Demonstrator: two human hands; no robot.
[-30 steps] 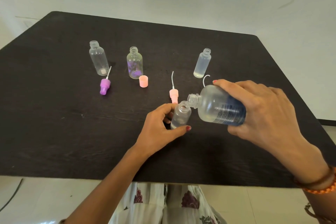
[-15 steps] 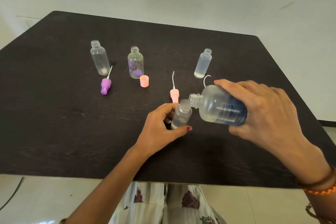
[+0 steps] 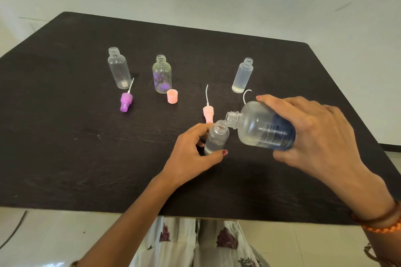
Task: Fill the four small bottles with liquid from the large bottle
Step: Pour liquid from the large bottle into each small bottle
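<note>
Fingers of my right hand [image 3: 312, 134] wrap over the large bottle [image 3: 263, 129] from above, thumb underneath near its blue label, holding it tipped almost on its side with the neck pointing left and slightly down. Its open mouth sits right at the rim of the small bottle [image 3: 216, 137] that my left hand [image 3: 191, 154] steadies on the dark table [image 3: 65, 147]: thumb pressed against the near side low down, index finger curled round the far side near the shoulder, the rest of the fingers tucked behind. My left forearm runs up from the lower left, my right wrist comes in from the lower right with an orange bracelet [image 3: 384, 226] on it. A little clear liquid lies in the bottom of the small bottle I hold. Further back stand three more open small bottles, well apart: a clear bottle [image 3: 119, 69] at the left, a bottle with purple marks [image 3: 162, 75] in the middle, and a frosted bottle [image 3: 242, 76] at the right with a shallow layer of liquid. A purple spray top [image 3: 125, 102], a pink cap [image 3: 172, 96] and a pink spray top [image 3: 208, 111] lie on the table between them and my hands.
</note>
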